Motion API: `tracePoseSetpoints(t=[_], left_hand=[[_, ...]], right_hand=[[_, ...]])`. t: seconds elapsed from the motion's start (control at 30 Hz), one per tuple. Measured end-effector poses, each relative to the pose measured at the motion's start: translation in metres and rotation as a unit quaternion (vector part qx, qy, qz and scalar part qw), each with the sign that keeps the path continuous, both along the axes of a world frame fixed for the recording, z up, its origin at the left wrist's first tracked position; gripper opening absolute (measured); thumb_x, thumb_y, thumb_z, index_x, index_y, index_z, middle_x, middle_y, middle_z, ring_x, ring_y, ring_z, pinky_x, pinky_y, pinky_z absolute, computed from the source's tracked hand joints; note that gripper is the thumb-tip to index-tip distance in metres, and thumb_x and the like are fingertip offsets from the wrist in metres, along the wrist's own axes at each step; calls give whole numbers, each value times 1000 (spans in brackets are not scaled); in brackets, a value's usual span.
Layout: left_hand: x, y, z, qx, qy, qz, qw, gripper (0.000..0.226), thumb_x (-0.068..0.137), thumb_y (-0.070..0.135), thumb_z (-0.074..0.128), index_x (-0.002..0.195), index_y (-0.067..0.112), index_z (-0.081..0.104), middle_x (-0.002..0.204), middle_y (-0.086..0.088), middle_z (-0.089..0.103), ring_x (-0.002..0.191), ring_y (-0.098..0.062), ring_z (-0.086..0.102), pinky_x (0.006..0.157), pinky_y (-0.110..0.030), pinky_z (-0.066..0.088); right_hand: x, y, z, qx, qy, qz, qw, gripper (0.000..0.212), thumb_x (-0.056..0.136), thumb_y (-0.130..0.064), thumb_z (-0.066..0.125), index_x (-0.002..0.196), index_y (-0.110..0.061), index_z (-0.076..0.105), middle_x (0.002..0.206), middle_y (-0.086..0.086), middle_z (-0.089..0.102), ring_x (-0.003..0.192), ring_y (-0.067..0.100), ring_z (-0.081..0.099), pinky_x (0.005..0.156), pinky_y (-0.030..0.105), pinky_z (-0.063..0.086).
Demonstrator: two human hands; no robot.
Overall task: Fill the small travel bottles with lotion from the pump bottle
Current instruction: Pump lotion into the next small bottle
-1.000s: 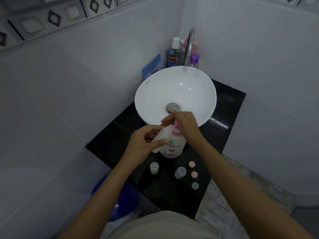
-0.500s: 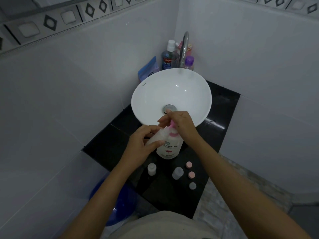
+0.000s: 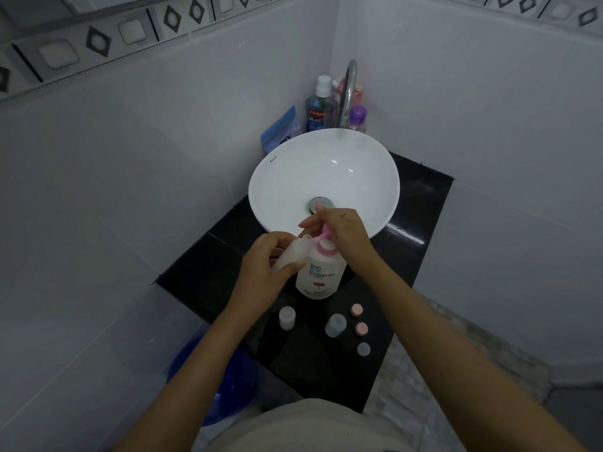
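The left hand [image 3: 264, 269] grips a tilted travel bottle [image 3: 291, 253], its mouth at the pink spout of the pump bottle [image 3: 321, 275] standing on the black desk [image 3: 208, 272]. The right hand [image 3: 342, 231] presses down on the pump head, fingers curled over it.

Both forearms were left bare, no sleeves being seen; a light beige garment [image 3: 313, 425] was worn over the torso.

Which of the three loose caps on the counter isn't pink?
The cap nearest the person, at the front end of the row. It is pale grey-blue, while the two caps behind it are pink.
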State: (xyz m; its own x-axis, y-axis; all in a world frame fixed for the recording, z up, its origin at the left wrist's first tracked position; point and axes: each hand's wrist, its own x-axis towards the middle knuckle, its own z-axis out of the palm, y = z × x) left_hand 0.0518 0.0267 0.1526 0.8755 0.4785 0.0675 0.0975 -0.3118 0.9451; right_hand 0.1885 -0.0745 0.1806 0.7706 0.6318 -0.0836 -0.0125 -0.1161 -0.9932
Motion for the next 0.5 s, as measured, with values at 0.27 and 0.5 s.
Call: tracePoseSetpoints(t=[0.27,0.5], left_hand=[[-9,-8,-13,-45,-17,-16,999,38,74,18,77,99,38,58,100,16,65,97,-1,62,83,-17,52],[-23,-26,-42,70,90,-64,991,42,71,28,77,108,35,58,105,19,58,99,10,53,74,-9,44]], right_hand=[[-1,0,2,10,11,8,1000,41,98,-17,42,87,13,68,68,14,66,62,24,61,68,20,51],[-1,1,2,4,8,7,1000,42,99,-17,41,87,12,68,67,14,66,61,22,62,66,16,51]])
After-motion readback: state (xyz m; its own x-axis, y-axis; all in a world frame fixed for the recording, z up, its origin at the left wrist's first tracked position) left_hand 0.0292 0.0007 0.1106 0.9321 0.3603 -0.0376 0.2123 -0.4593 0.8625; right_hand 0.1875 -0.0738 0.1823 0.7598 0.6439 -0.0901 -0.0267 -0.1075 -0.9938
